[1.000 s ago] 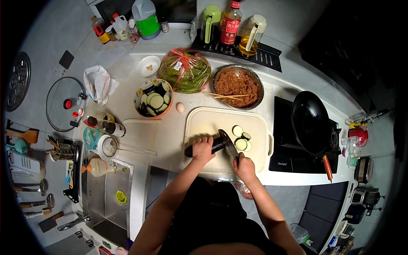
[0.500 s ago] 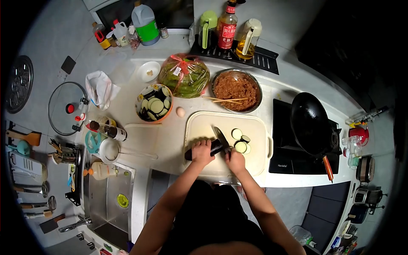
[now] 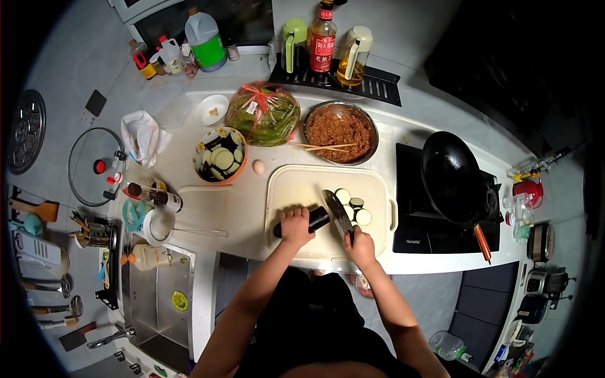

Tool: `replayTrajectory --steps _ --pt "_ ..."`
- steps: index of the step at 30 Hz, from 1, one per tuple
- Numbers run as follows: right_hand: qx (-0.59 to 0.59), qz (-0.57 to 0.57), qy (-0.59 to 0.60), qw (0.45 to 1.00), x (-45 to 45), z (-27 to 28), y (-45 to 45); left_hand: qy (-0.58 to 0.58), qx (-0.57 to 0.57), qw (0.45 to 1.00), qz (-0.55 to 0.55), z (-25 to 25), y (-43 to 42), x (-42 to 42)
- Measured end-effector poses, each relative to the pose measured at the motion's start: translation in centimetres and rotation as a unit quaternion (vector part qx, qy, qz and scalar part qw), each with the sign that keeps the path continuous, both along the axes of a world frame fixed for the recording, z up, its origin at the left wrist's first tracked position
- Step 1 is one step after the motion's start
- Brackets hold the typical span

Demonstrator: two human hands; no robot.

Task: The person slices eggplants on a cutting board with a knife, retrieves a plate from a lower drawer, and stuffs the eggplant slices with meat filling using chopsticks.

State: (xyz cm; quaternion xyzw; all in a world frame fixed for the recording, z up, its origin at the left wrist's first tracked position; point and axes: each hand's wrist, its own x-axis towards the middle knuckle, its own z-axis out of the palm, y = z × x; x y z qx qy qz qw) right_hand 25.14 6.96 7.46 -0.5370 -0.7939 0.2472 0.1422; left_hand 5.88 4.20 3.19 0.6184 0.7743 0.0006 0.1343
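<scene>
My left hand (image 3: 296,227) is wrapped over a dark eggplant (image 3: 319,218) lying on the cream cutting board (image 3: 296,179). In my right hand (image 3: 360,247) is the handle of a knife (image 3: 337,211), its blade tilted up and left, between the eggplant's cut end and several round slices (image 3: 363,217). Those pale slices with dark rims lie on the right half of the board. A patterned bowl (image 3: 242,165) of more eggplant slices stands behind and left of the board, with an egg (image 3: 259,167) beside it.
Behind the board are a metal bowl of minced meat (image 3: 340,132) with chopsticks (image 3: 324,148) across its edge, and a bag of green vegetables (image 3: 265,116). A wok (image 3: 450,176) sits on the black cooktop (image 3: 413,214) at right. At lower left is the sink (image 3: 148,296).
The knife has moved away from the eggplant's cut end toward the slices, which lie spread somewhat differently. My left hand still holds the eggplant. The whole view has shifted slightly.
</scene>
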Motion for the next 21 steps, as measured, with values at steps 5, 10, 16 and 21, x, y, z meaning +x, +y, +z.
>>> replayTrajectory --steps 5,10,16,21 --pt "0.002 0.029 -0.025 0.999 -0.2 1.7 -0.7 -0.019 0.012 1.000 0.001 -0.3 0.0 -0.1" --pt "0.000 0.045 -0.036 0.998 0.2 1.7 -0.6 -0.022 0.010 1.000 0.000 -0.1 0.0 -0.1" --pt "-0.016 0.064 -0.035 0.997 -1.5 -0.5 1.4 -0.004 0.058 0.998 -0.015 -0.8 -0.2 -0.1" --pt "-0.039 0.062 -0.036 0.997 -4.1 -3.0 2.5 0.001 0.072 0.997 -0.006 -1.0 -0.2 -0.1"
